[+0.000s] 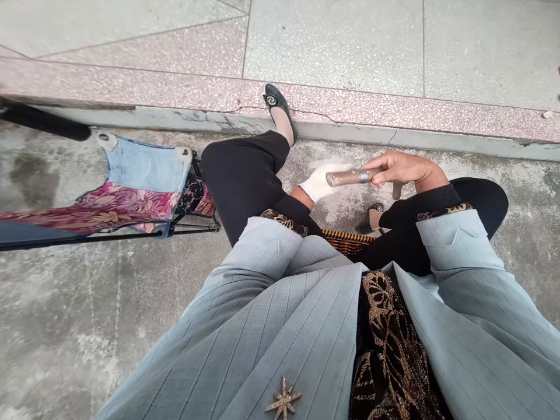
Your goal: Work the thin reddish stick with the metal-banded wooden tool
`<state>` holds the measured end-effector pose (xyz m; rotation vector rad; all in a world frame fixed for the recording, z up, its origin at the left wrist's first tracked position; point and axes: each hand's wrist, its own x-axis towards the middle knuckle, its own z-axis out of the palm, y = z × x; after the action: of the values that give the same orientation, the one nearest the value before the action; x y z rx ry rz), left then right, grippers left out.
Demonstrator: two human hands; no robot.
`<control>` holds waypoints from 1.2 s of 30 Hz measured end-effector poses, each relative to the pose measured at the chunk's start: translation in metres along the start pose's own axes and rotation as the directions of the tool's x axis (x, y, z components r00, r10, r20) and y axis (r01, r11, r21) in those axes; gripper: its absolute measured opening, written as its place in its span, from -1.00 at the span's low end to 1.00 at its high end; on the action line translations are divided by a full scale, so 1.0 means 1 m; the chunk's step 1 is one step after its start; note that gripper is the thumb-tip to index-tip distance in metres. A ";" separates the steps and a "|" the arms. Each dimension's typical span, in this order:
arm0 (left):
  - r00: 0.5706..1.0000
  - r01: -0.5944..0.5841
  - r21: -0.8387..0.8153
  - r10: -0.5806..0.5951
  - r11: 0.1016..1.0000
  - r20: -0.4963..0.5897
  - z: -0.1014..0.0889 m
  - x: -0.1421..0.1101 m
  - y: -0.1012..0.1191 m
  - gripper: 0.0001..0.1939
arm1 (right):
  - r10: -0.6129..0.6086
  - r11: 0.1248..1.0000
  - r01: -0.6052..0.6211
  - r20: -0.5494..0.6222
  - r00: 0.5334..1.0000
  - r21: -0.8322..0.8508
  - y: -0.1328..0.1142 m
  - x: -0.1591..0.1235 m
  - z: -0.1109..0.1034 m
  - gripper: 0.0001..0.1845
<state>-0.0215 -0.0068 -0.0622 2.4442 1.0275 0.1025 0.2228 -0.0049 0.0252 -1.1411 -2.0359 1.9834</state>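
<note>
My left hand [318, 183] wears a white glove and is closed round the left end of a short brownish-grey rod [350, 177] with a metal band. The bare fingers of my right hand [405, 168] pinch the rod's right end. Both hands hold it level between my knees, above a patch of pale dust on the concrete ground [131, 303]. I sit low, in black trousers and a pale blue striped jacket.
A folding stool with a patchwork cloth seat [131, 192] stands to my left. A pink terrazzo step [175, 90] runs across ahead, my left shoe [276, 105] resting against it. A woven orange-and-black seat edge [347, 240] shows under me.
</note>
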 end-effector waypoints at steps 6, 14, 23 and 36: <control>0.980 0.048 -0.051 -0.038 0.998 0.195 0.006 -0.004 0.008 -0.58 | 0.109 0.993 -0.091 -0.338 0.935 0.070 0.015 0.007 0.001 -0.58; 0.960 0.033 0.149 -0.074 0.988 0.272 0.005 -0.005 0.014 -0.58 | 0.363 0.591 -0.577 -0.452 0.815 -0.564 0.003 0.038 0.023 -0.69; 0.991 -0.119 0.133 0.109 0.984 0.081 -0.011 -0.011 0.009 -0.72 | 0.339 0.902 -0.245 0.233 0.911 -0.356 -0.003 0.017 0.016 -0.67; 0.977 -0.013 -0.018 0.017 1.000 0.214 0.004 -0.008 0.014 -0.64 | 0.166 0.909 -0.390 -0.730 0.664 -0.149 0.022 0.023 -0.001 -0.69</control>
<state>-0.0171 -0.0227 -0.0587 2.3858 0.9089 -0.1446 0.2166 0.0064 -0.0043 -1.9993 -1.8011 1.0119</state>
